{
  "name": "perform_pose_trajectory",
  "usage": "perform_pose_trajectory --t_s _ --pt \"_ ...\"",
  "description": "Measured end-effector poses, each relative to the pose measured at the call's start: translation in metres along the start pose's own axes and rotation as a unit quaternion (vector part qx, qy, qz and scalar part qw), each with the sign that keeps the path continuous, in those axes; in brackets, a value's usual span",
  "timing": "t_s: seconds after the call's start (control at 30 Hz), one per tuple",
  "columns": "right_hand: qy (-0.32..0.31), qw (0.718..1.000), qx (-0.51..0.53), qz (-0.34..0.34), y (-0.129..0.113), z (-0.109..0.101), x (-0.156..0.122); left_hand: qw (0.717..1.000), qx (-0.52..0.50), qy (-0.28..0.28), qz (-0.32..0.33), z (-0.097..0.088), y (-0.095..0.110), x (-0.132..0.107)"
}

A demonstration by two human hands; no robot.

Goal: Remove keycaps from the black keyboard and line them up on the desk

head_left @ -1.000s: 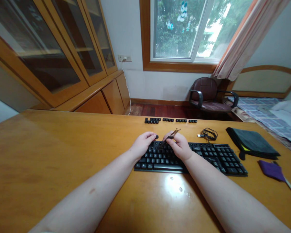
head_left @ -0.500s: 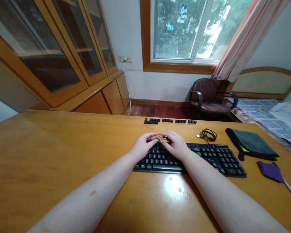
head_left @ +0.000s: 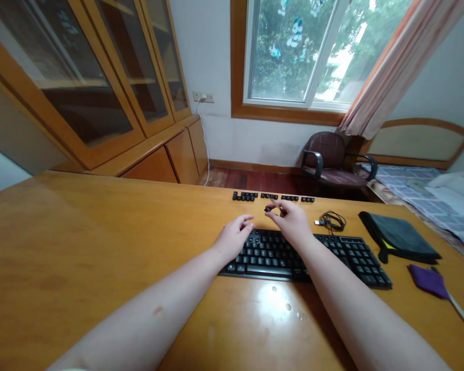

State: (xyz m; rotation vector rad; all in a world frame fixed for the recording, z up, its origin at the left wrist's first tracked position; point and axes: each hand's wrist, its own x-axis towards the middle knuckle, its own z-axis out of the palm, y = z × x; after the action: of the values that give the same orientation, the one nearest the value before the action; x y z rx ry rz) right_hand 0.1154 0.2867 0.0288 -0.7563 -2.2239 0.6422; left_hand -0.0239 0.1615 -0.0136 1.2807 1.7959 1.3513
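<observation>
A black keyboard lies on the wooden desk, with my forearms reaching over it. My left hand rests on its left end, fingers loosely curved and apart, with nothing visible in them. My right hand is raised over the keyboard's back edge. Pinched at its fingertips is a small black keycap. A thin, light-coloured piece also shows between these fingers; its kind is unclear. Beyond the hand, several loose black keycaps stand in small groups along the desk's far edge.
A coiled black USB cable lies behind the keyboard. To the right are a dark folded cloth or pouch and a purple-headed brush or duster. Past the desk stand an armchair, a bed and a glass-doored cabinet.
My hands were together over the keyboard's upper rows, around a yellowish piece. Now they are apart: the right has lifted away with a keycap, while the left stays at the keyboard's left end.
</observation>
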Motion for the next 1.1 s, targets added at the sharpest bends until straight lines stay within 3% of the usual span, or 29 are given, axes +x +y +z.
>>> perform_pose_trajectory --t_s 0.13,0.3,0.53,1.1 --pt "-0.053 0.994 -0.059 0.072 0.007 0.007 0.041 1.0 0.027 -0.006 0.002 -0.002 0.001 -0.002" --pt "-0.083 0.974 -0.139 0.156 0.034 0.036 0.077 0.999 0.039 -0.007 -0.005 -0.003 0.001 -0.001" --pt "-0.116 0.961 -0.196 0.154 0.046 0.058 0.066 0.999 0.032 -0.013 -0.002 -0.003 0.002 -0.002" --pt "-0.104 0.965 -0.207 0.119 0.049 0.064 0.065 0.998 0.06 -0.001 0.005 -0.003 0.007 -0.003"
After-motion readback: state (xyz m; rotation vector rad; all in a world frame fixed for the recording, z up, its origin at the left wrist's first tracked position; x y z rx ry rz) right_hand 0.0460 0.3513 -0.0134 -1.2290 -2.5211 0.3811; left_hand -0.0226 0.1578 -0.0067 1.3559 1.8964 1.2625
